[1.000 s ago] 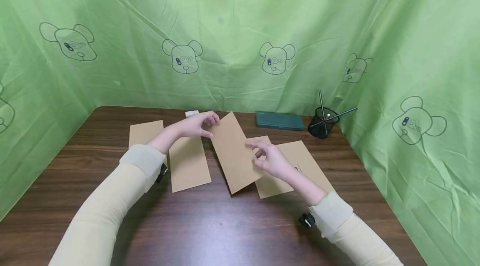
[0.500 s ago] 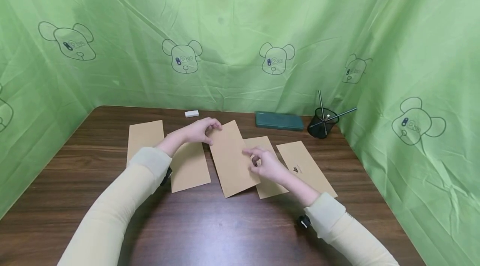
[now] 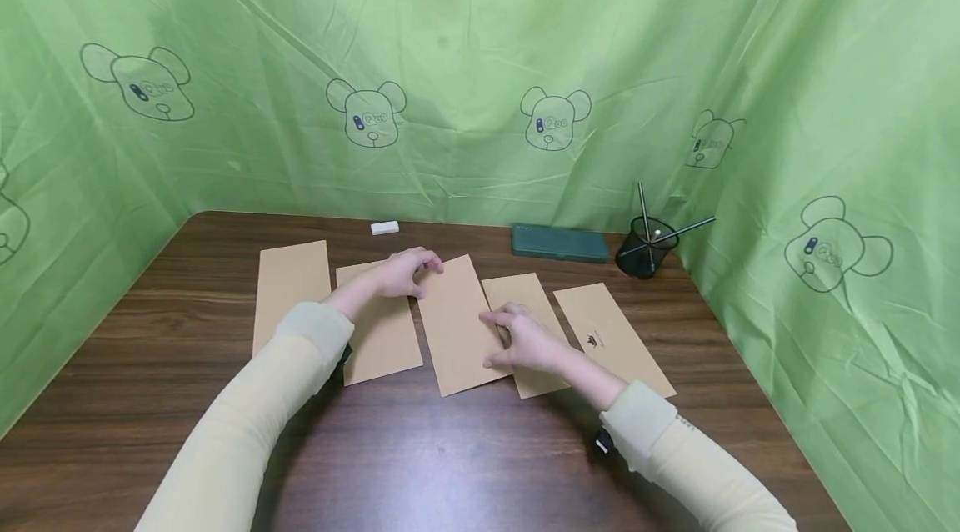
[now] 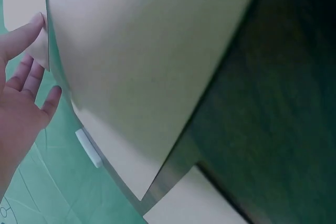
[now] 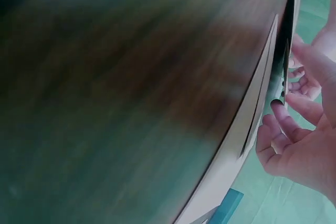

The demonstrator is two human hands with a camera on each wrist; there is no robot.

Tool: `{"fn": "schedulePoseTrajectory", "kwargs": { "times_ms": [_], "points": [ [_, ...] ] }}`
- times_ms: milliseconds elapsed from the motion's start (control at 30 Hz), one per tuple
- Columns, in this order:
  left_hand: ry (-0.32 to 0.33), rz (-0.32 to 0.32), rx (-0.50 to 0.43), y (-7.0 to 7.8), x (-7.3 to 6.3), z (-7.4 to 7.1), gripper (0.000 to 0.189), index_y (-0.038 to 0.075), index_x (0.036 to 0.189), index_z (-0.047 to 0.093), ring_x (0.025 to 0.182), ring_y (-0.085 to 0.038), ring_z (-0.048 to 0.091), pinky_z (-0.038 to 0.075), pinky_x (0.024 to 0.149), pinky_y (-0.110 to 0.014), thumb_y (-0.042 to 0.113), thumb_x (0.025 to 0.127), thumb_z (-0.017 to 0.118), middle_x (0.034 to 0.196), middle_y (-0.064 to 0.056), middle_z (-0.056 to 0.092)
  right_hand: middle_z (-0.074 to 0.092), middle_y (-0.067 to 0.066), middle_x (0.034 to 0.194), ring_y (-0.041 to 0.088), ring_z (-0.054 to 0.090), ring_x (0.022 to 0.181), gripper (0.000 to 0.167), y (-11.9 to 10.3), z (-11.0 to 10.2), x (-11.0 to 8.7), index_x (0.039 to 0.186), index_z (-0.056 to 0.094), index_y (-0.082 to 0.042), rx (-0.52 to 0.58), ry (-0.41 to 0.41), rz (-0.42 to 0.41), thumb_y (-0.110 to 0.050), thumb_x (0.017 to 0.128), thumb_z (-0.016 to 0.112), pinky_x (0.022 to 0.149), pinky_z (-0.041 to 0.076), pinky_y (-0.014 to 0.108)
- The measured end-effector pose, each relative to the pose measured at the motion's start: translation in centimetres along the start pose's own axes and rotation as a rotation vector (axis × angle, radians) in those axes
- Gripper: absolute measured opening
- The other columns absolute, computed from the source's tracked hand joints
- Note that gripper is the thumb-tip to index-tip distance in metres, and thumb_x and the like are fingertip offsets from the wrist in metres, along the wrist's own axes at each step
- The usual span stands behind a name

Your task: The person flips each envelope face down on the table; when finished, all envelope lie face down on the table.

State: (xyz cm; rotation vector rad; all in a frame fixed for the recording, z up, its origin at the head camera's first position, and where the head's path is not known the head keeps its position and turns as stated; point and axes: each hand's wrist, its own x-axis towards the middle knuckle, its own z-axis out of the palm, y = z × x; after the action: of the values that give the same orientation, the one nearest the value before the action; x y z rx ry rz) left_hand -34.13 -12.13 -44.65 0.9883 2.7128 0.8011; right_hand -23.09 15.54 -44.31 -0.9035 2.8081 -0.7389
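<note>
A plain brown paper envelope (image 3: 457,328) lies low over the table's middle. My left hand (image 3: 403,273) holds it near its top left corner; in the left wrist view the thumb (image 4: 29,32) lies against its edge. On the opposite long side, my right hand (image 3: 531,340) holds the edge with curled fingers, and the right wrist view shows the paper edge-on at the fingertips. The envelope overlaps another envelope (image 3: 521,292) on its right. Beneath my left forearm is a third envelope (image 3: 386,340), partly covered by the hand and wrist.
One more envelope (image 3: 292,286) lies at the far left, and one with a small dark print (image 3: 611,332) at the far right. Along the back of the wooden table (image 3: 450,465) are a white eraser (image 3: 385,228), a dark teal case (image 3: 558,243) and a black mesh pen cup (image 3: 636,257).
Both hands have brought the middle envelope down and toward me, turning it nearly in line with its neighbours. The eraser and the printed envelope have come into fuller view.
</note>
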Motion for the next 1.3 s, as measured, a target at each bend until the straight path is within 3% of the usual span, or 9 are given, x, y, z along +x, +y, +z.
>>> {"fn": "schedulePoseTrajectory", "kwargs": {
  "times_ms": [100, 367, 700, 933, 1033, 1300],
  "points": [
    [-0.011, -0.004, 0.019, -0.1, 0.1, 0.2, 0.047, 0.01, 0.119, 0.058, 0.116, -0.027, 0.047, 0.031, 0.099, -0.058, 0.004, 0.075, 0.074, 0.12, -0.01, 0.054, 0.054, 0.01, 0.119, 0.027, 0.048, 0.113, 0.077, 0.1, 0.1, 0.0, 0.134, 0.053, -0.007, -0.054, -0.023, 0.013, -0.032, 0.067, 0.084, 0.096, 0.042, 0.042],
    [-0.048, 0.09, 0.075, -0.4, 0.0, 0.2, 0.041, 0.005, 0.119, 0.06, 0.119, -0.03, 0.047, 0.035, 0.103, -0.047, 0.004, 0.08, 0.072, 0.123, -0.012, 0.057, 0.053, 0.01, 0.122, 0.027, 0.046, 0.114, 0.077, 0.1, 0.0, 0.1, 0.133, 0.053, -0.007, -0.109, -0.06, -0.005, -0.037, 0.069, 0.083, 0.098, 0.04, 0.041],
    [-0.092, 0.047, 0.124, 0.0, -0.2, 0.2, 0.037, 0.01, 0.12, 0.062, 0.123, -0.035, 0.042, 0.032, 0.101, -0.06, 0.009, 0.084, 0.07, 0.13, -0.013, 0.05, 0.052, 0.01, 0.121, 0.027, 0.046, 0.112, 0.072, 0.4, 0.1, 0.1, 0.128, 0.058, -0.007, -0.161, -0.062, -0.045, -0.041, 0.069, 0.082, 0.097, 0.04, 0.041],
    [-0.046, 0.001, 0.143, 1.7, 0.0, -0.3, 0.054, 0.01, 0.128, 0.055, 0.126, -0.034, 0.039, 0.03, 0.101, -0.059, 0.022, 0.08, 0.076, 0.134, -0.011, 0.048, 0.053, 0.011, 0.12, 0.025, 0.049, 0.108, 0.07, 0.7, -1.5, -0.8, 0.127, 0.059, -0.006, -0.105, -0.003, -0.117, -0.036, 0.068, 0.084, 0.092, 0.044, 0.041],
    [-0.027, -0.013, 0.128, 2.8, 0.2, -0.2, 0.061, 0.009, 0.131, 0.052, 0.128, -0.034, 0.038, 0.029, 0.101, -0.058, 0.025, 0.078, 0.077, 0.136, -0.011, 0.047, 0.052, 0.01, 0.122, 0.026, 0.048, 0.113, 0.069, 1.1, -2.5, -1.6, 0.127, 0.059, -0.007, -0.078, 0.031, -0.121, -0.032, 0.068, 0.084, 0.095, 0.043, 0.043],
    [0.013, 0.0, 0.086, 5.7, 1.0, 1.2, 0.079, 0.008, 0.14, 0.041, 0.134, -0.033, 0.031, 0.021, 0.108, -0.057, 0.031, 0.074, 0.08, 0.144, -0.01, 0.041, 0.05, 0.007, 0.13, 0.026, 0.044, 0.123, 0.067, 2.8, -4.6, -3.9, 0.13, 0.055, -0.014, -0.073, 0.055, -0.121, -0.025, 0.071, 0.083, 0.102, 0.039, 0.046]
  ]
}}
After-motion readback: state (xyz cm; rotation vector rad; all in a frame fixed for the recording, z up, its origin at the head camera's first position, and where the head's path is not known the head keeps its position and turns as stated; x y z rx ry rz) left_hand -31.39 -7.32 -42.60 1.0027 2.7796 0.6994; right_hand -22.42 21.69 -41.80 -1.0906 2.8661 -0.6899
